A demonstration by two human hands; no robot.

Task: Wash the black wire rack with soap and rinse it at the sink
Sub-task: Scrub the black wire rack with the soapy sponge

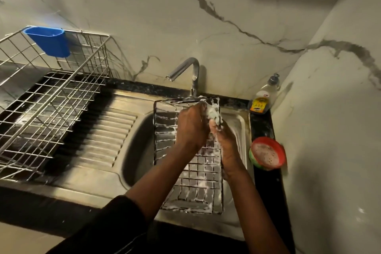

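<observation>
Foam and the overlapping hands hide the fingertips, and the white lump (pixel 213 114) between them cannot be identified. The rack (pixel 194 173) lies across the sink (pixel 136 150) basin directly below the tap (pixel 186 69). Its long axis runs from the tap toward the person, with the far end raised at the tap's base. The left hand (pixel 190 130) curls around the far rail. The right hand (pixel 225 144) pinches the lump against the right side rail.

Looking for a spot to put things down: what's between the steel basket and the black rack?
Between basket and rack, only the bare ribbed drainboard, per the head view.
</observation>
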